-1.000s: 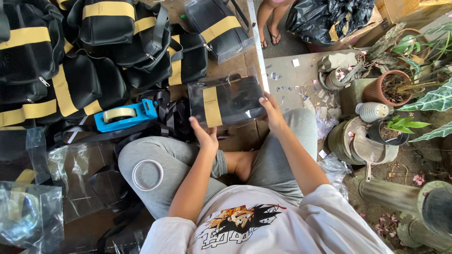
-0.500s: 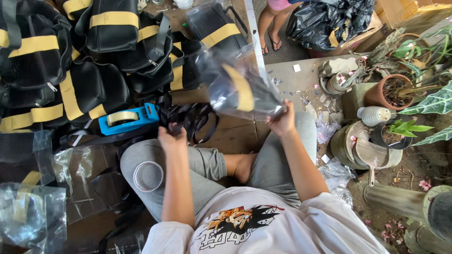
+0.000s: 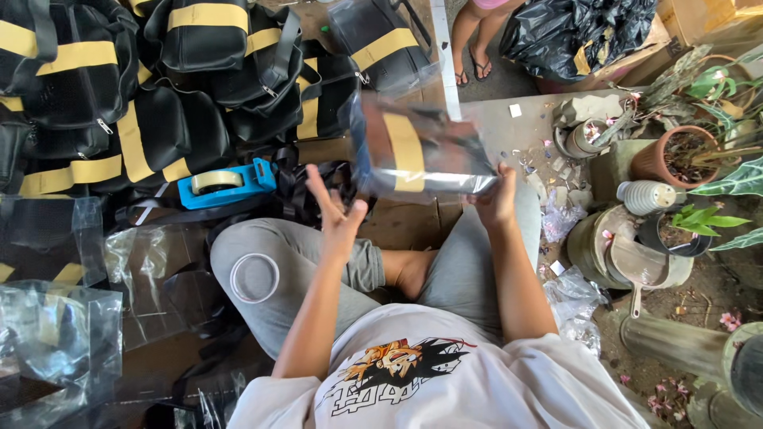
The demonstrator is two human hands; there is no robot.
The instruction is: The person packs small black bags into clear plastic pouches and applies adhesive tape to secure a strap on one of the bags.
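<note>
On my far left I see empty clear plastic bags (image 3: 60,342) lying crumpled on the floor, and above them a heap of black bags with yellow bands (image 3: 119,95). Just right of that heap sits a blue tape dispenser (image 3: 225,183), with a tangle of black straps (image 3: 306,191) beside it. A roll of clear tape (image 3: 254,278) rests on my left knee. My left hand (image 3: 338,214) is raised with its fingers spread wide, holding nothing; it sits just beside the lower left corner of the plastic-wrapped black and yellow bag (image 3: 421,151), and I cannot tell whether a fingertip touches the wrap. That bag is held up in the air over my lap, tilted, between the two hands. My right hand (image 3: 497,199) grips its lower right corner, fingers closed on the shiny plastic. Further right stand a terracotta plant pot (image 3: 675,159) and other garden pots, and at the top another person's sandalled feet (image 3: 473,67) beside a black rubbish bag (image 3: 580,32).
</note>
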